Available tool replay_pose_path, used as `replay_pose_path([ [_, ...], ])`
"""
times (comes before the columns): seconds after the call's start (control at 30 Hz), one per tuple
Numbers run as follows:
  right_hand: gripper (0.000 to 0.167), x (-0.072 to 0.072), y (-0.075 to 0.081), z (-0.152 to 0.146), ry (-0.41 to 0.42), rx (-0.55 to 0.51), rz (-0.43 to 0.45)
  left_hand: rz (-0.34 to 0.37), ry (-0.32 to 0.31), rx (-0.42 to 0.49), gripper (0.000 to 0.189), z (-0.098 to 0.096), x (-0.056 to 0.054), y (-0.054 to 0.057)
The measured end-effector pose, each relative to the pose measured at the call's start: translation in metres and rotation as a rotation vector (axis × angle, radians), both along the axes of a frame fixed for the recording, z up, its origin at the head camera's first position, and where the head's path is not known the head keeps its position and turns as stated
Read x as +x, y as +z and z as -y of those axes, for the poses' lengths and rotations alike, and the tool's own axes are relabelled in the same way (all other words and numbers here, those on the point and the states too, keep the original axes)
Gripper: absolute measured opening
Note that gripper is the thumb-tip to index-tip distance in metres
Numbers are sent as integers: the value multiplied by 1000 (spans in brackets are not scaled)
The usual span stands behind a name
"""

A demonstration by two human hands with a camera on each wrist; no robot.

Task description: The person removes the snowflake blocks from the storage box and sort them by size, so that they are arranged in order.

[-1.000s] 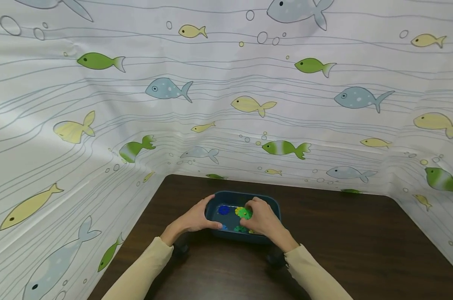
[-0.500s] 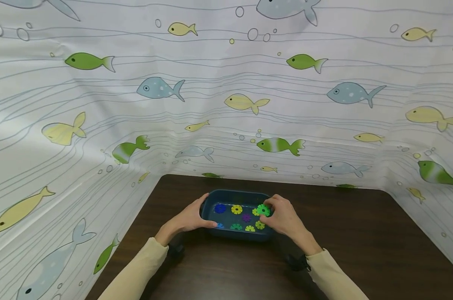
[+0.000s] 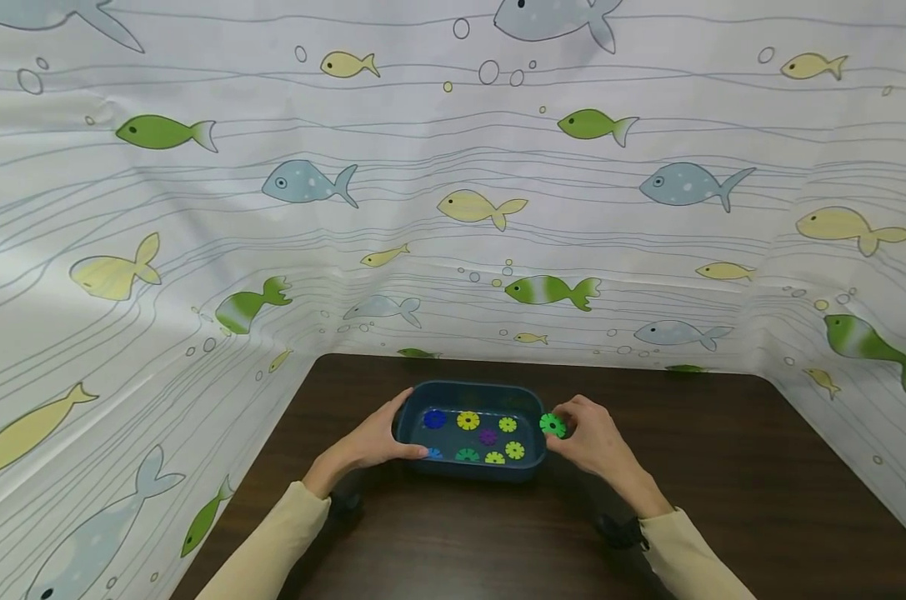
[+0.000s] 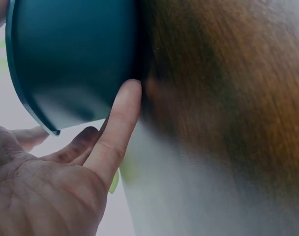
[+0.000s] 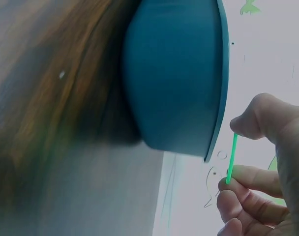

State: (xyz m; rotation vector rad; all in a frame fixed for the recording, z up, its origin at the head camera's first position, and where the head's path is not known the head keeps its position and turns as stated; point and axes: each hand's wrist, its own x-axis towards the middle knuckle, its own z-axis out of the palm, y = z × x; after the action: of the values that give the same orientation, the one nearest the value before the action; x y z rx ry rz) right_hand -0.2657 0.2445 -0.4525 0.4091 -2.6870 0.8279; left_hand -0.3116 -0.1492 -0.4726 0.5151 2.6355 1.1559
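A: Start closest in. What are the hands up to?

B: The left hand [image 3: 375, 439] wraps the left end of the dark blue tub [image 3: 406, 417], thumb along the near wall and fingers curled over the rim. The right hand [image 3: 591, 437] pinches a green gear disc [image 3: 553, 425] between thumb and fingertips, just off the tub's right rim and above the dark wooden tabletop [image 3: 723, 483].

A: Is the disc touching the tub?

B: From the right wrist view it sits edge-on, just beside the rim and apart from it.

A: What's inside the tub?

B: More flat gear discs: a blue one [image 3: 434, 419], yellow ones [image 3: 468, 420], a purple one [image 3: 488, 436], and a dark green one [image 3: 467, 455].

A: And beyond?

B: A fish-print curtain [image 3: 453, 183] walls the tabletop on three sides.
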Motion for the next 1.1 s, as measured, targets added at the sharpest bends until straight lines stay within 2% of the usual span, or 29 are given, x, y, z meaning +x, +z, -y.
replay_pose_path([
  [0.27, 30, -4, -11, -13, -33, 14, 31, 3, 6, 1, 118, 1, 2, 1],
  [0.53, 33, -14, -30, -14, -29, 25, 109, 3, -8, 9, 122, 1, 0, 0],
  [0.73, 34, -20, -40, -12, -12, 39, 121, 11, -13, 15, 122, 1, -2, -2],
  [1.1, 37, -24, -47, -10, -13, 84, 155, 18, -8, 17, 122, 2, -1, -1],
])
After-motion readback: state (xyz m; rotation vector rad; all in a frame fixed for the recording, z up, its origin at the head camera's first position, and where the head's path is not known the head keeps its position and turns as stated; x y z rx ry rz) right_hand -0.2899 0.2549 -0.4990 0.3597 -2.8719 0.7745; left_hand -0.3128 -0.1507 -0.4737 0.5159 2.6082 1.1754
